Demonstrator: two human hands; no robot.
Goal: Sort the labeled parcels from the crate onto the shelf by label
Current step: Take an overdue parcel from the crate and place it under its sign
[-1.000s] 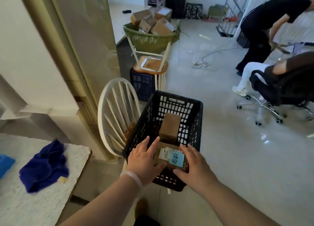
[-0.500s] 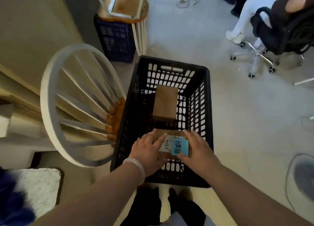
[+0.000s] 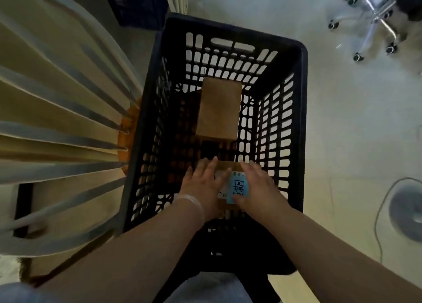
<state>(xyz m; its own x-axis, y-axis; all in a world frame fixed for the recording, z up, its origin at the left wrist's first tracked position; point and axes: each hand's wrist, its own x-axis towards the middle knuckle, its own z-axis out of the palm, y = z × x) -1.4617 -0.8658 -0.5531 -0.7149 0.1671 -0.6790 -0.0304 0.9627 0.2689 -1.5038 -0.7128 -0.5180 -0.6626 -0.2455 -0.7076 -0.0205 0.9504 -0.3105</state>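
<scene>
Chair back [image 3: 57, 120]: white and spindled, fills the left side. Its right ends run just beside the crate's left wall, leaving little room there.
Blue crate [image 3: 137, 3]: far left, beyond the chair back, near the black crate's far left corner.
Floor [image 3: 342, 120]: pale, with open room to the right of the crate.
Office chair base [image 3: 374, 22]: far right, castors on the floor, well apart from the crate.
Fan [image 3: 408, 213]: near right, at the frame edge, with a cable [image 3: 379, 211] curving past its left side.
Crate [image 3: 296, 120]: black, with slotted walls and an open top, in the middle. The forearms cross over its near rim.
Plain parcel [image 3: 218, 108]: brown, upright in the far half of the crate, with gaps on both sides. No label shows.
Labelled parcel [image 3: 228, 165]: brown, in the near half of the crate, with a dark gap between it and the plain parcel. It is mostly covered by the hands.
Label [image 3: 239, 187]: blue with dark handwriting too blurred to read, on the parcel's top between the hands. A white slip lies just to its left.
Left hand [image 3: 203, 184]: palm down on the parcel's left part, fingers straight and slightly spread, pointing far. A pale band [image 3: 191, 200] is on the wrist.
Right hand [image 3: 258, 188]: palm down on the parcel's right part, fingers straight, thumb at the label's near corner.
Grip: both hands press flat and no finger curls round the parcel. Whether the parcel is lifted cannot be told.
</scene>
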